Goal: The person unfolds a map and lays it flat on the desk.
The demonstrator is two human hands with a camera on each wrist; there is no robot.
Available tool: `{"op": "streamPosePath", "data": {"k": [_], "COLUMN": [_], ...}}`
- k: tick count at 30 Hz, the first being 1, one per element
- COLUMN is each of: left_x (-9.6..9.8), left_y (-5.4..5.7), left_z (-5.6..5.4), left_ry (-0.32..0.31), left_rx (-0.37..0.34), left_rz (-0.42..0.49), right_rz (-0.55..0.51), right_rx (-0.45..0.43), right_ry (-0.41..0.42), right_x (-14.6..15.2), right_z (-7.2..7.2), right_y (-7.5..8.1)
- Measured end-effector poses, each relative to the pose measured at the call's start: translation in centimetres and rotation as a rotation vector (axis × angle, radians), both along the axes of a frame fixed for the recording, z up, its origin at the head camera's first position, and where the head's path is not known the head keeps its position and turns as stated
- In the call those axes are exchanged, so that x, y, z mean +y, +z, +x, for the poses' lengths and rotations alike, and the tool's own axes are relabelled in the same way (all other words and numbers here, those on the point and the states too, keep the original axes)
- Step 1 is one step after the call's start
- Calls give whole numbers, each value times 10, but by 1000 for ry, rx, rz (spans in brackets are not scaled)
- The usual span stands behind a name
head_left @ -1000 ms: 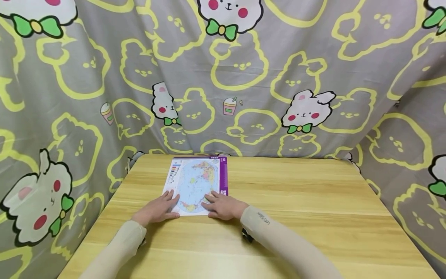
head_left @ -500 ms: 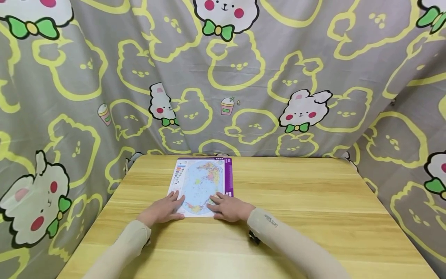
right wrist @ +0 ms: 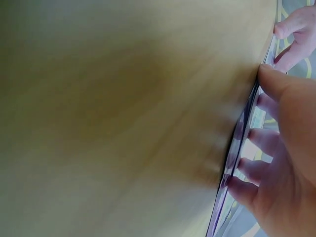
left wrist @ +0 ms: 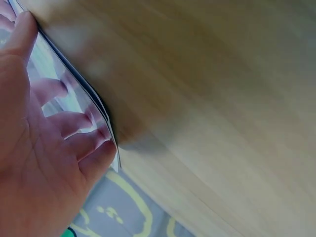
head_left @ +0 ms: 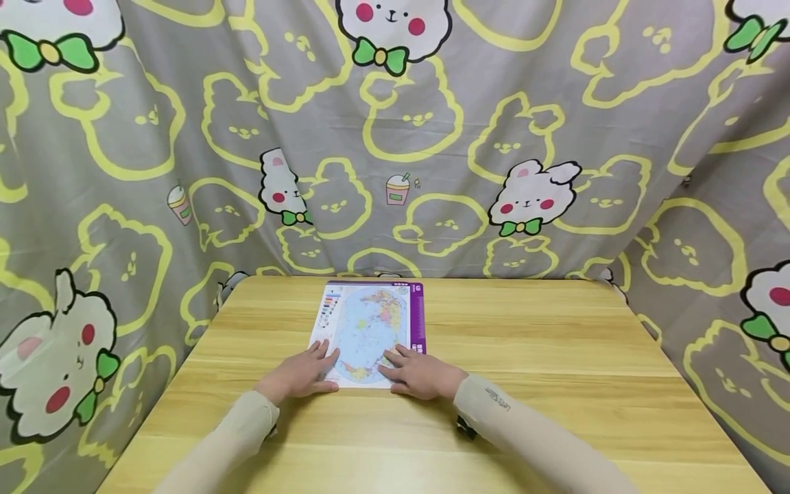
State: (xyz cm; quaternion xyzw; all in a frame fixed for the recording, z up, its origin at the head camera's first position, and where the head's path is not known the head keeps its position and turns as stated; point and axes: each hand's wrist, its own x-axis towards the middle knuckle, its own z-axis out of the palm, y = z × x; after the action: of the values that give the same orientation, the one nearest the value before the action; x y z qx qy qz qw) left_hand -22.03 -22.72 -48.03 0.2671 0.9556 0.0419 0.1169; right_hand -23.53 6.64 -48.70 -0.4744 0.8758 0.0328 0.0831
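Note:
A thin world map (head_left: 365,336) with a purple strip down its right side lies flat on the table. My left hand (head_left: 301,372) rests on its near left corner, fingers spread and thumb at the near edge. On the near right corner rests my right hand (head_left: 424,374), also with fingers extended. In the left wrist view, the left fingertips touch the glossy map surface (left wrist: 76,96), whose edge shows more than one thin layer. Seen from the right wrist, the right hand (right wrist: 291,158) has its fingertips on the map's surface and its thumb at the edge.
The wooden table (head_left: 543,384) extends well to the right of the map and toward the person. A grey curtain (head_left: 444,137) with yellow outlines and white cartoon animals hangs behind the table and along both sides.
The map has slid to the right across the table, with both hands resting on it and moving along. The head view has turned slightly to the right.

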Motion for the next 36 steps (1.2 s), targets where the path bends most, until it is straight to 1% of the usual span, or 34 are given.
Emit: {"op": "streamPosePath", "data": {"k": [7,13,20,23,31,36], "left_x": [19,33,47,53,70,79], "left_y": [1,2,0,1,5,8], "left_z": [-1,-1,-3,-3,0,0], "left_ry": [-19,-40,-54,-63,-94,-105], "left_rx": [12,25,44,49,56,56], "left_rz": [-8,-12,-61,-69,-83,-95], "right_rz": [-8,-22,-31,-32,-34,-48], "right_rx": [45,47,46,50,40,10], "right_ry": [8,0,-13,-16,-27,-48], "right_x": [19,33,48,54,71,82], "right_z": [5,7,11,12,15,16], "right_y": [-2,-4,-4,-4,-5,-4]}}
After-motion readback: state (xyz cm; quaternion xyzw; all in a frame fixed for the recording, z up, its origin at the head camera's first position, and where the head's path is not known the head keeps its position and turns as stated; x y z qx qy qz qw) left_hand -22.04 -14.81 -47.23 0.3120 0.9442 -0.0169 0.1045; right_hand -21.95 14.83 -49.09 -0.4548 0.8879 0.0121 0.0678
